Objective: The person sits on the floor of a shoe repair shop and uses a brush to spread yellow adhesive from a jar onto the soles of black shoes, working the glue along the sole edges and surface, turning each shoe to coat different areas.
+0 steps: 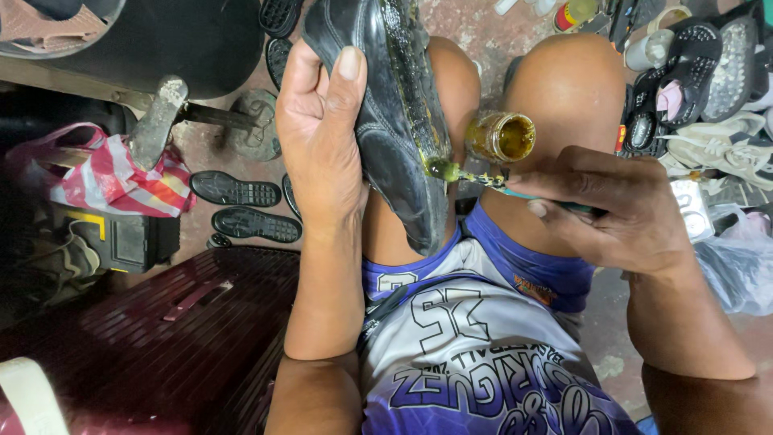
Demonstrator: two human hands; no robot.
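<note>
My left hand (322, 137) grips a black leather shoe (378, 105), held sole-edge up above my left knee. Yellowish glue shines along the shoe's edge. My right hand (620, 209) holds a thin brush (483, 179) with a green handle, and its glue-covered tip touches the lower edge of the shoe. A small open jar of amber glue (501, 135) sits between my knees, just behind the brush.
Loose black soles (241, 205) lie on the floor at left beside an iron shoe last (157, 121). A dark red suitcase (161, 338) stands at lower left. Sandals and shoes (692, 72) pile up at the upper right, with a plastic bag (737, 258) below them.
</note>
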